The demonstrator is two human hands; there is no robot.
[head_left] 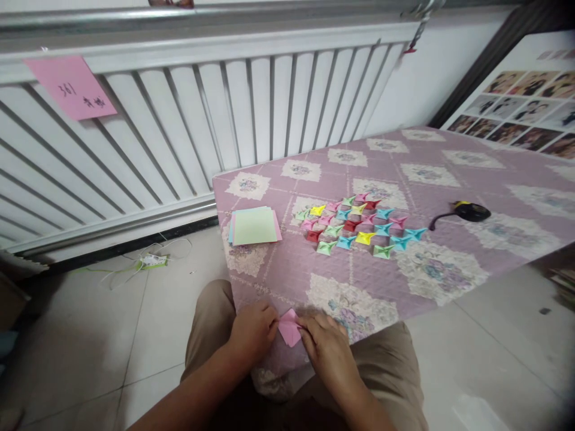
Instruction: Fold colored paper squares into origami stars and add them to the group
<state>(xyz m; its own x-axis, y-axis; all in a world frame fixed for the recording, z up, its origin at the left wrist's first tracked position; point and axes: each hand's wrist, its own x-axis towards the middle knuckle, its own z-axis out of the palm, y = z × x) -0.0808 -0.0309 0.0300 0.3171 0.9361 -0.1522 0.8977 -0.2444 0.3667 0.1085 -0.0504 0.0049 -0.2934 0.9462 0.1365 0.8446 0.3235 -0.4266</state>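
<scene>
A small folded pink paper (290, 328) lies at the near edge of the table, between my two hands. My left hand (255, 328) holds its left corner with the fingers curled in. On the other side, my right hand (324, 340) has thumb and fingertips closed on the right corner. Farther off, several folded paper pieces (351, 225) in pink, green, blue, yellow and red stand in rows. A stack of square paper sheets (255, 227), pale green on top, lies near the table's left edge.
The table (287, 275) has a purple flowered cloth. A black object (471, 211) lies at the right. Behind stands a white radiator (251, 108) with a pink note (72, 87). A power strip (153, 261) is on the floor, left.
</scene>
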